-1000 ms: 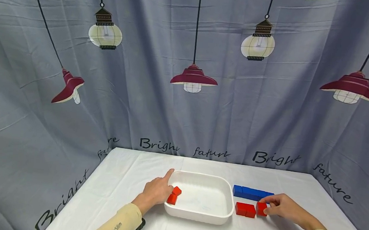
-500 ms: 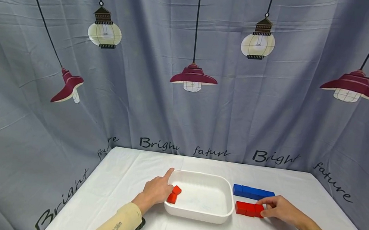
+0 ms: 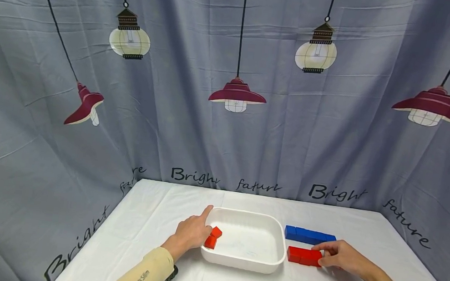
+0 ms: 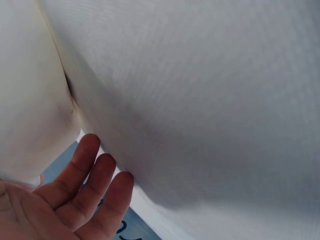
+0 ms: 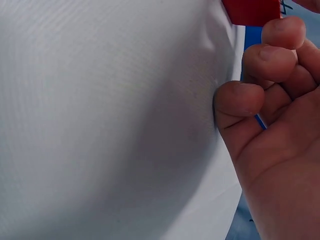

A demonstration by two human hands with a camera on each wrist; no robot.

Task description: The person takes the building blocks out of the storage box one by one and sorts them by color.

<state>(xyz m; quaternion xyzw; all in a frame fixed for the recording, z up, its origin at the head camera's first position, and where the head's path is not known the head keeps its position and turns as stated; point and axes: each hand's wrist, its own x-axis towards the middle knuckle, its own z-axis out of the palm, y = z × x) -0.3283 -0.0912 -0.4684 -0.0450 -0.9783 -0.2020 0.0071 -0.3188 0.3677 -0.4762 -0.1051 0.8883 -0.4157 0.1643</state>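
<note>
A shallow white plastic tray [image 3: 242, 265] stands mid-table with two red blocks [image 3: 211, 241] at its left end. My left hand [image 3: 190, 232] rests at the tray's left side, index finger straight at the far corner and thumb over the rim. In the left wrist view, its other fingers [image 4: 102, 187] reach loosely down beside the tray wall. To the tray's right lies a row of red blocks [image 3: 299, 255]. Thumb and index finger of my right hand [image 3: 342, 257] pinch the block at that row's right end, partly hidden by the fingers. Its other fingers curl close over the cloth.
Behind the red row, a line of blue blocks [image 3: 308, 236] runs parallel to it. A white cloth [image 3: 170, 194] covers the table. Beyond its far edge hangs a grey-blue curtain [image 3: 191, 146] printed with lamps.
My right hand has slid the end red block leftward against the other red ones, closing the gap. It now stays there. The left hand and tray have not moved.
</note>
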